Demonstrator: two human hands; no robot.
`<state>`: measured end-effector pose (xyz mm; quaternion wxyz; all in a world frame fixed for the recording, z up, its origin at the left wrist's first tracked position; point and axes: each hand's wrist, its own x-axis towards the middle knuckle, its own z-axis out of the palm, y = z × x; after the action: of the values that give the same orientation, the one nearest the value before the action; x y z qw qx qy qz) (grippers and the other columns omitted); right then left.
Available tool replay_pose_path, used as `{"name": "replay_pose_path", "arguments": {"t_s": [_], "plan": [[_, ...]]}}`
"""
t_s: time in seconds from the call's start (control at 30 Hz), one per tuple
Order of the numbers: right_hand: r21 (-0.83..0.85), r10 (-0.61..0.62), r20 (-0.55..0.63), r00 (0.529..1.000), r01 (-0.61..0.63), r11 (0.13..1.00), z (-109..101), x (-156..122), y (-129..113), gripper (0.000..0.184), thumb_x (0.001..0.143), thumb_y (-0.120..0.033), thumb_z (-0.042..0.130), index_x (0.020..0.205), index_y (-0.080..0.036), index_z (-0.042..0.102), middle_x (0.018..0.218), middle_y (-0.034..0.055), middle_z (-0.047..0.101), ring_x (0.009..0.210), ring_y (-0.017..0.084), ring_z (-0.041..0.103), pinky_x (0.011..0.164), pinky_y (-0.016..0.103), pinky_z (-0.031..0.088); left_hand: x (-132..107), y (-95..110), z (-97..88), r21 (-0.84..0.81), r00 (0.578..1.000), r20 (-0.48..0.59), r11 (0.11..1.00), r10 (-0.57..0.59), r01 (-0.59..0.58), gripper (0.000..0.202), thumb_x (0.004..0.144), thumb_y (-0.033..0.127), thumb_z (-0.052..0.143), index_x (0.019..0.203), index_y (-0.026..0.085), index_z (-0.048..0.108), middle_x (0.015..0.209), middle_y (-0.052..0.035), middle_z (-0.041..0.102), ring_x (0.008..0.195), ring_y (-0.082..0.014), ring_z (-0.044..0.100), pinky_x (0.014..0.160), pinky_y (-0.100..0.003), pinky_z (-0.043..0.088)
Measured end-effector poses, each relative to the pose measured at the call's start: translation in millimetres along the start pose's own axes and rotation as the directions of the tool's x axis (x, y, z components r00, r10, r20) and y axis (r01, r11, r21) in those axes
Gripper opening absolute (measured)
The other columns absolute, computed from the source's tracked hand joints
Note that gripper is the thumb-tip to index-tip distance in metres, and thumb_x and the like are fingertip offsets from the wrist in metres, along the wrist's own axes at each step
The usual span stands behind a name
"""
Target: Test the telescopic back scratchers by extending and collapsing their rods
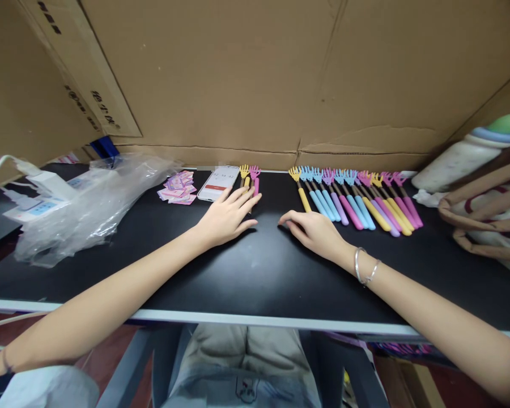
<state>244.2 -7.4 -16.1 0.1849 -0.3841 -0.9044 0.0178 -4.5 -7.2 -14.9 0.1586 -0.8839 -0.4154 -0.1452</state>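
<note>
The pink back scratcher (256, 185), pointed lengthwise away, is partly covered by the nearer left hand (228, 216), fingers spread; the right hand (317, 231) is curled, its grip hidden.

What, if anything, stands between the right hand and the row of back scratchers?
Nothing visible stands between the right hand and the row of back scratchers. The nearest yellow handle reaches the hand's edge in this view; whether they touch, I cannot tell.
</note>
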Motion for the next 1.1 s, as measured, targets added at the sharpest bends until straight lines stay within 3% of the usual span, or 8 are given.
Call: {"name": "replay_pose_path", "arguments": {"t_s": [0.17,0.27,0.37,0.47,0.7,0.87,1.0,1.1], "plan": [[-0.019,-0.020,0.003,1.000,0.020,1.000,-1,0,0,0.027,0.093,-0.025,0.036,0.097,-0.023,0.063,0.093,0.0010,0.070,0.079,0.015,0.063,0.072,0.026,0.042,-1,-2,10.5,-0.004,0.999,0.048,1.000,0.000,0.000,0.053,0.094,0.046,0.033,0.136,0.014,0.041,0.138,-0.0107,0.047,0.131,-0.0256,0.035,0.111,-0.049,0.019],[-0.025,-0.027,0.015,1.000,0.027,0.999,-1,1,0,0.027,0.093,-0.025,0.036,0.098,-0.023,0.063,0.092,0.0013,0.070,0.079,0.015,0.064,0.072,0.026,0.041,-1,0,1.4,-0.030,0.998,0.009,0.998,0.056,-0.055,0.045,0.094,0.042,0.036,0.129,0.016,0.049,0.129,-0.0091,0.056,0.126,-0.0244,0.041,0.109,-0.047,0.023],[-0.038,-0.028,0.029,0.999,0.029,0.999,-2,1,0,0.026,0.093,-0.026,0.036,0.097,-0.023,0.062,0.090,0.0005,0.070,0.077,0.015,0.063,0.070,0.025,0.041,1,8,-10.2,-0.078,0.992,-0.034,0.989,0.122,-0.125,0.036,0.096,0.037,0.034,0.115,0.021,0.060,0.110,-0.0054,0.066,0.108,-0.0191,0.054,0.104,-0.042,0.029],[-0.056,-0.031,0.030,0.999,0.032,0.998,-4,0,-2,0.026,0.094,-0.026,0.035,0.097,-0.023,0.061,0.090,0.0000,0.070,0.076,0.015,0.063,0.068,0.025,0.039,2,16,-16.0,-0.114,0.980,-0.072,0.975,0.186,-0.193,0.033,0.096,0.033,0.033,0.110,0.025,0.062,0.099,-0.0020,0.068,0.096,-0.0155,0.057,0.101,-0.038,0.032],[-0.154,-0.033,-0.056,0.998,0.024,0.988,-6,0,-3,0.026,0.095,-0.028,0.034,0.100,-0.021,0.059,0.084,0.0019,0.070,0.071,0.016,0.062,0.069,0.028,0.036,0,14,-10.2,-0.082,0.987,-0.080,0.985,0.143,-0.149,0.032,0.093,0.022,0.037,0.120,0.020,0.054,0.123,-0.0061,0.059,0.119,-0.0197,0.047,0.106,-0.043,0.026],[-0.167,-0.031,-0.067,0.997,0.019,0.986,-5,1,-3,0.027,0.095,-0.028,0.033,0.100,-0.020,0.058,0.082,0.0034,0.069,0.071,0.016,0.061,0.070,0.029,0.035,0,12,-6.8,-0.089,0.990,-0.057,0.987,0.131,-0.136,0.027,0.091,0.026,0.045,0.115,0.018,0.054,0.116,-0.0073,0.062,0.115,-0.0201,0.050,0.108,-0.046,0.023],[-0.170,-0.034,-0.077,0.996,0.020,0.985,-5,1,-3,0.027,0.096,-0.030,0.034,0.099,-0.020,0.059,0.079,0.0027,0.068,0.069,0.015,0.060,0.069,0.028,0.034,1,17,-8.7,-0.112,0.974,-0.054,0.968,0.219,-0.224,0.021,0.090,0.028,0.049,0.108,0.020,0.056,0.105,-0.0038,0.066,0.103,-0.0166,0.056,0.107,-0.042,0.026],[-0.147,-0.059,-0.088,0.994,0.045,0.988,-5,1,-3,0.027,0.096,-0.031,0.035,0.096,-0.020,0.060,0.080,0.0026,0.068,0.070,0.015,0.060,0.069,0.028,0.033,2,24,-12.2,-0.135,0.939,-0.062,0.929,0.338,-0.344,0.019,0.093,0.025,0.043,0.106,0.022,0.057,0.102,-0.0001,0.067,0.100,-0.0136,0.057,0.106,-0.038,0.026]]}}
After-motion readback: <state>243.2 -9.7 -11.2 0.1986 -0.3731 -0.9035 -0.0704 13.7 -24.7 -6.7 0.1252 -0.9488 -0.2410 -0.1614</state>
